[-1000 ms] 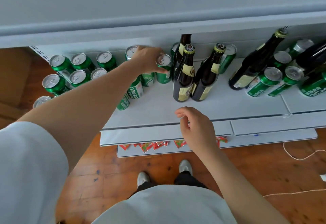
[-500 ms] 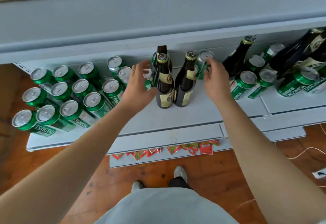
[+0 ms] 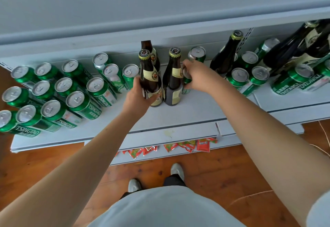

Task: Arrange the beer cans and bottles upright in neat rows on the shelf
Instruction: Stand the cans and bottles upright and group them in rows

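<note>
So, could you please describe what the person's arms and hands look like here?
Both forearms are bare down to the left hand and right hand; no gloves, watch or rings show. A pale sleeve edge shows at the right upper arm.

Person seen from above: bare forearms, pale grey short-sleeved top (image 3: 160, 209), dark trousers (image 3: 174, 181), light grey shoes (image 3: 134, 185)
</note>
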